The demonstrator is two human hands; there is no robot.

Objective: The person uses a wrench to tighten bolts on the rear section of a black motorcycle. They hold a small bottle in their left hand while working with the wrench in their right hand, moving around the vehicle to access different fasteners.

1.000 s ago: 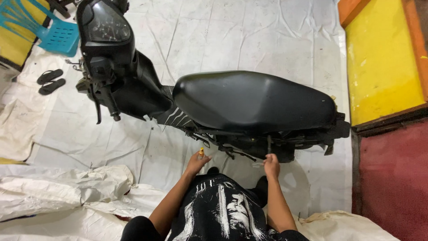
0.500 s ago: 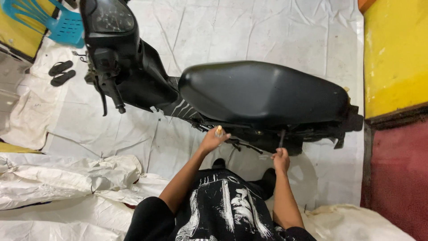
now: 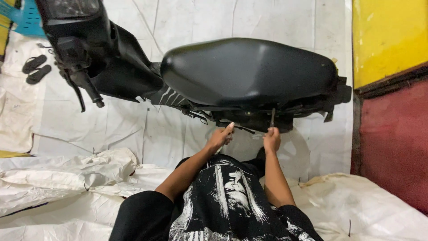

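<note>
White sheeting covers floor [image 3: 249,27]. Black scooter [image 3: 249,71] stands before you. Your right hand [image 3: 271,139] grips dark tool [image 3: 272,117], upright under seat edge. Your left hand [image 3: 220,137] loosely curled near underside parts, holding nothing visible. Risk: tool slips off fastener, knuckles strike frame.

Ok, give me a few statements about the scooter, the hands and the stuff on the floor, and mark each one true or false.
1. The right hand grips a thin dark tool that points up under the scooter's seat. True.
2. The left hand rests on top of the seat. False: it is below the seat, at the scooter's underside.
3. A pair of dark sandals lies on the white floor sheet near the handlebar. True.
4. The scooter is red. False: it is black.
5. The wall panel at upper right is yellow. True.
</note>
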